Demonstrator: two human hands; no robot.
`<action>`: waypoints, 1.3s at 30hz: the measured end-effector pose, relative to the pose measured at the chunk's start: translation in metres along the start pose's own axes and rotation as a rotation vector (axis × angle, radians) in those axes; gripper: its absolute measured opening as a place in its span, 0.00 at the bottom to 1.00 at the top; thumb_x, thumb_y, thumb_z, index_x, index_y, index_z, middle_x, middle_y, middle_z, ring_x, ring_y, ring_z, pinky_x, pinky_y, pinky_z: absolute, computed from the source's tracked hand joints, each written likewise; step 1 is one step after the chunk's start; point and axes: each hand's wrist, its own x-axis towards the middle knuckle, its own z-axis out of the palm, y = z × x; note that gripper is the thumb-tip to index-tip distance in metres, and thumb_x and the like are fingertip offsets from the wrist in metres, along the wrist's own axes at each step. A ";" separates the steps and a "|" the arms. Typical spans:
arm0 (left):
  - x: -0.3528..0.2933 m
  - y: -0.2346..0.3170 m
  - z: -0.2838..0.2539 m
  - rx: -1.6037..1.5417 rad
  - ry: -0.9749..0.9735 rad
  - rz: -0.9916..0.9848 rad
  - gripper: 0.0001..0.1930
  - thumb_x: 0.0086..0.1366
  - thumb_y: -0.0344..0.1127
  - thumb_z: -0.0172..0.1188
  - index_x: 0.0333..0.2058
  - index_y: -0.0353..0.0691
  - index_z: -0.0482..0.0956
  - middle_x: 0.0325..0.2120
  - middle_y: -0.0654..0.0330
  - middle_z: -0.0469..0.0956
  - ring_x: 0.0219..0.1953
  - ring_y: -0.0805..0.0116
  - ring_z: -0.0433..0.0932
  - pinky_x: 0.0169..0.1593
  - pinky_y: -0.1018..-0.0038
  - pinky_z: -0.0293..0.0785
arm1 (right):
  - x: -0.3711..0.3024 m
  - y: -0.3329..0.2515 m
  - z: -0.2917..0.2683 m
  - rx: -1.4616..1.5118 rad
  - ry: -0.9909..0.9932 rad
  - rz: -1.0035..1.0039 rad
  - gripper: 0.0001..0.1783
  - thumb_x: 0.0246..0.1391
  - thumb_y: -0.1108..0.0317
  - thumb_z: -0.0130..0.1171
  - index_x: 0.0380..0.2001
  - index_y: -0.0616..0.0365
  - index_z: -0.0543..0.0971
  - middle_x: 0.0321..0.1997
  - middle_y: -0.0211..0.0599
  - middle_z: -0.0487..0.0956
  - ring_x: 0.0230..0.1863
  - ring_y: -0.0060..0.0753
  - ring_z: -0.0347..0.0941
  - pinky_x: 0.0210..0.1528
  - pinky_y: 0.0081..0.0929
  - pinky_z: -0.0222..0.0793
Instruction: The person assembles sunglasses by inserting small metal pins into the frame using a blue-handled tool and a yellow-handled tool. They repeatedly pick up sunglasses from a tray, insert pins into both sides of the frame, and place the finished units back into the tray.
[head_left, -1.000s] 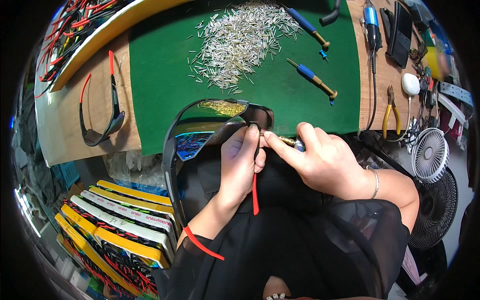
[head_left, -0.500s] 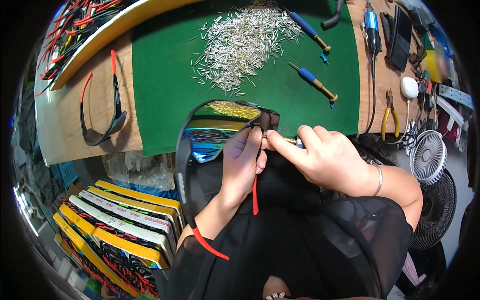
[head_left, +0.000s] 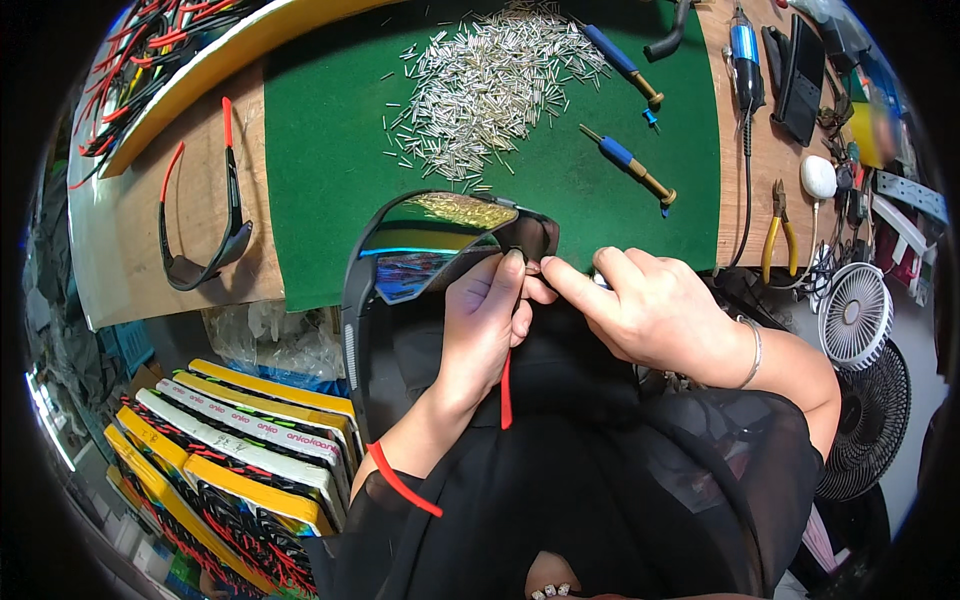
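Note:
My left hand point(head_left: 482, 325) is closed on a pair of wraparound sunglasses point(head_left: 432, 268), pinching it near the hinge between thumb and fingers. The glasses have a dark frame, mirrored lenses and red temple tips; one temple hangs down over my left forearm. Close against that hinge, my right hand point(head_left: 650, 305) is closed, its index fingertip almost touching my left fingers. It holds a slim tool, apparently a screwdriver point(head_left: 600, 281), of which only a small pale-blue bit shows between the fingers. The tool's tip and the hinge are hidden by my fingertips.
On the green mat point(head_left: 330, 150) lie a heap of small metal pins point(head_left: 490, 90) and two blue-and-brass screwdrivers point(head_left: 628, 168). Another pair of sunglasses point(head_left: 205, 265) rests at left. Pliers point(head_left: 780, 230), a corded tool point(head_left: 745, 60) and a small white fan point(head_left: 855, 305) are at right; filled boxes point(head_left: 240, 440) stand lower left.
The sunglasses have tilted and shifted slightly left and up in my left hand. My right hand has turned a little, so the brass part of its tool no longer shows.

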 end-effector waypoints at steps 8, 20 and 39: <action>0.002 0.002 -0.004 0.008 -0.038 -0.011 0.13 0.66 0.39 0.44 0.31 0.35 0.71 0.20 0.64 0.73 0.13 0.86 0.60 0.15 0.89 0.55 | 0.003 0.003 0.002 0.015 0.001 -0.019 0.20 0.45 0.68 0.50 0.46 0.54 0.70 0.19 0.32 0.66 0.16 0.25 0.67 0.14 0.19 0.64; 0.003 0.005 -0.003 0.006 -0.039 -0.027 0.15 0.67 0.38 0.43 0.27 0.35 0.71 0.17 0.66 0.70 0.13 0.86 0.59 0.15 0.88 0.53 | 0.008 0.000 0.005 -0.020 -0.007 -0.023 0.20 0.43 0.68 0.50 0.44 0.54 0.71 0.19 0.31 0.65 0.16 0.24 0.67 0.14 0.18 0.65; 0.002 0.009 -0.005 0.026 -0.011 -0.053 0.16 0.67 0.37 0.43 0.24 0.35 0.71 0.13 0.69 0.65 0.10 0.86 0.55 0.14 0.85 0.50 | 0.018 -0.004 0.006 -0.146 0.023 -0.083 0.20 0.42 0.66 0.51 0.42 0.54 0.72 0.17 0.30 0.64 0.16 0.24 0.65 0.12 0.17 0.64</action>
